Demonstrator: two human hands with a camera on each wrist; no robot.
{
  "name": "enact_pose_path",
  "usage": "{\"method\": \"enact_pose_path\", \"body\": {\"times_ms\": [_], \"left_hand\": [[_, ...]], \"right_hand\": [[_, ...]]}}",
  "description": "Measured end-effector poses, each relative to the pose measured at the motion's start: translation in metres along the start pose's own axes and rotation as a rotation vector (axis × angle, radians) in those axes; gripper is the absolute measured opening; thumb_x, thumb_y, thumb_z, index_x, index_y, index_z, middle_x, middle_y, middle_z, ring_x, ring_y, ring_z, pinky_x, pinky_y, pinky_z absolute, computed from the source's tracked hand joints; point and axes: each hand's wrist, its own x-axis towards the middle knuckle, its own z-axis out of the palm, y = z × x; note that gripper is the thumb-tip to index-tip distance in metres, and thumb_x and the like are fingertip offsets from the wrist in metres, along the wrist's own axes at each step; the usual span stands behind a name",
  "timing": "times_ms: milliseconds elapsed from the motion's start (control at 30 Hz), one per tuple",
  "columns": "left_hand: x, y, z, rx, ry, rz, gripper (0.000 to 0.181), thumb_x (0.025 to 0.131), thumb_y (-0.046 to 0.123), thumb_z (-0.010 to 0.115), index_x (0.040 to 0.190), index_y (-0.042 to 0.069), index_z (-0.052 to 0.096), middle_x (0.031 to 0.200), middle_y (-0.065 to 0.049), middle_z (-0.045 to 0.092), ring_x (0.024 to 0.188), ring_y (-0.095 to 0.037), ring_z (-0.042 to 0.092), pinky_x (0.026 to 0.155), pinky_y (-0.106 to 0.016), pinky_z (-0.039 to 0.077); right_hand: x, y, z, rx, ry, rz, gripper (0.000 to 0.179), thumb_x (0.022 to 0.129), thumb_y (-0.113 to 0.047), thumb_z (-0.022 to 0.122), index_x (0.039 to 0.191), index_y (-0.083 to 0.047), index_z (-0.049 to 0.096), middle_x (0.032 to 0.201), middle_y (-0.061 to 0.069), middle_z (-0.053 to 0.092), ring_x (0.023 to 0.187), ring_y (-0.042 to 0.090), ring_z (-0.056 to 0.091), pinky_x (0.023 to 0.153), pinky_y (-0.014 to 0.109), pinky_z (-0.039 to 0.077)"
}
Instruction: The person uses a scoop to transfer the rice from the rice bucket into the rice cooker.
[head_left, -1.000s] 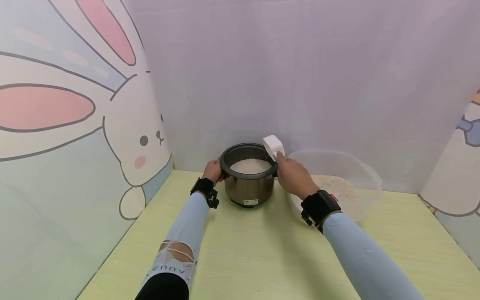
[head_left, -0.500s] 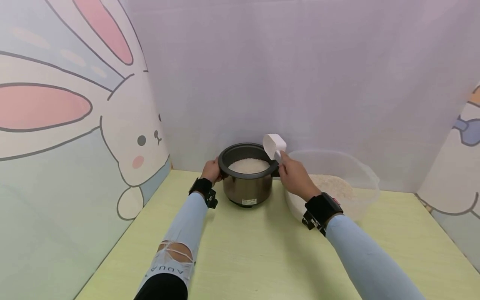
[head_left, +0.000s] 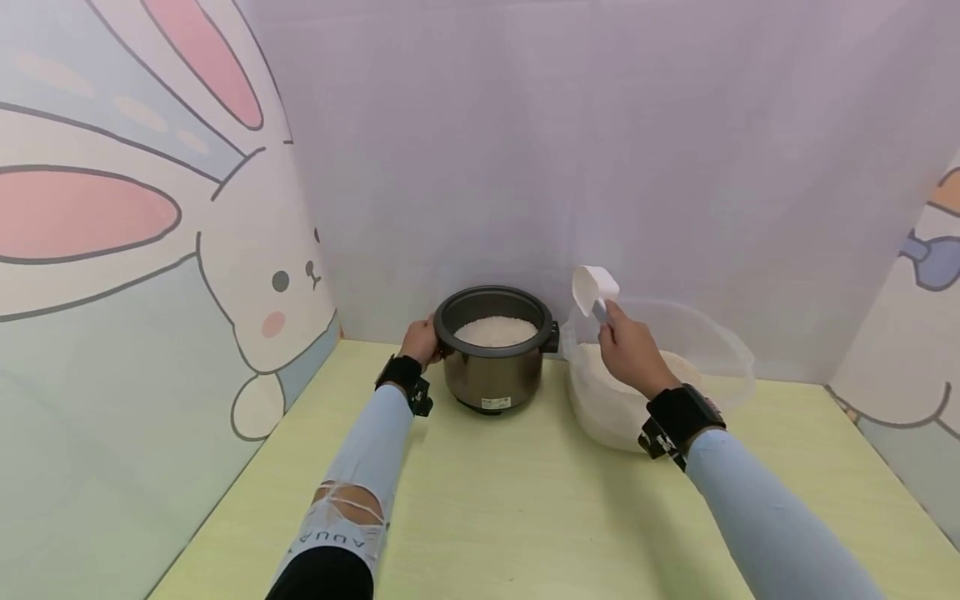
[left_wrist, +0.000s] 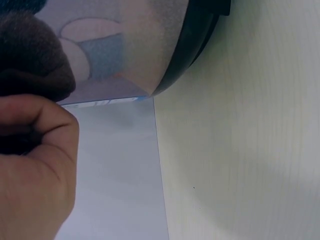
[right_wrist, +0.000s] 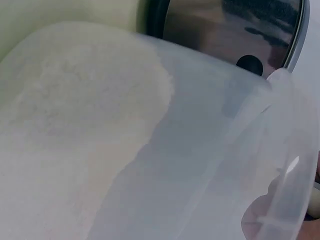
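Observation:
A brown rice cooker (head_left: 491,375) with a dark rim stands open at the back of the table, white rice (head_left: 497,332) inside it. My left hand (head_left: 420,342) grips its left handle; in the left wrist view the fingers curl at a dark handle (left_wrist: 37,55). My right hand (head_left: 633,348) holds a white measuring scoop (head_left: 596,287) by its handle, raised above the left part of a translucent plastic tub (head_left: 611,425). Loose rice (right_wrist: 75,120) fills part of that tub in the right wrist view. The scoop's inside cannot be made out clearly.
The cooker's free right handle (head_left: 551,337) faces the tub, with a narrow gap between the two. A pale curtain-like wall (head_left: 525,167) rises close behind both. The left wall (head_left: 247,317) carries a cartoon rabbit. Light yellow table (head_left: 510,500) spreads in front.
My right hand has moved the scoop from the cooker's right rim rightward over the tub. My left hand keeps its grip on the cooker, which stays in place.

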Motion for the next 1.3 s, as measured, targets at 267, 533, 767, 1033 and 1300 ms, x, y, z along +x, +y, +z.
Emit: {"method": "enact_pose_path", "body": {"times_ms": [267,533,767,1033,1300], "left_hand": [[-0.005,0.003,0.0,0.008,0.005,0.014,0.048,0.112,0.043,0.038,0.092,0.005,0.058,0.063,-0.002,0.056,0.05,-0.011,0.049,0.05,-0.025,0.045],[-0.005,0.004,0.001,0.011,0.02,-0.005,0.047,0.112,0.044,0.039,0.093,0.005,0.058,0.063,-0.001,0.055,0.049,-0.01,0.049,0.051,-0.024,0.045],[-0.002,0.002,0.001,0.005,0.015,0.005,0.048,0.112,0.044,0.039,0.096,0.003,0.059,0.064,-0.003,0.056,0.05,-0.012,0.049,0.048,-0.024,0.043],[0.006,-0.005,0.001,0.014,0.021,0.009,0.05,0.112,0.044,0.037,0.1,0.001,0.061,0.066,-0.004,0.058,0.05,-0.011,0.05,0.05,-0.025,0.045],[0.007,-0.005,0.001,0.012,0.021,0.01,0.048,0.113,0.042,0.036,0.098,0.003,0.06,0.066,-0.003,0.057,0.05,-0.01,0.05,0.051,-0.025,0.045]], "right_hand": [[-0.012,0.024,-0.017,-0.072,-0.06,0.027,0.049,0.108,-0.005,0.031,0.152,0.016,0.026,0.078,0.02,0.058,0.054,0.02,0.038,0.058,0.037,0.032],[-0.018,0.043,-0.021,-0.178,-0.196,0.067,0.031,0.101,0.001,0.038,0.124,0.019,0.049,0.101,0.035,0.062,0.064,0.027,0.052,0.062,0.042,0.041],[-0.021,0.046,-0.02,-0.203,-0.302,0.189,0.029,0.099,-0.002,0.038,0.115,0.017,0.054,0.079,0.018,0.057,0.062,0.025,0.046,0.059,0.039,0.038],[-0.023,0.045,-0.018,-0.237,-0.375,0.34,0.028,0.099,-0.007,0.041,0.071,-0.008,0.045,0.062,0.001,0.031,0.057,0.017,0.028,0.056,0.036,0.029],[-0.018,0.05,-0.019,-0.203,-0.474,0.253,0.021,0.095,-0.004,0.041,0.075,-0.009,0.044,0.07,0.004,0.036,0.062,0.019,0.032,0.065,0.039,0.033]]}}
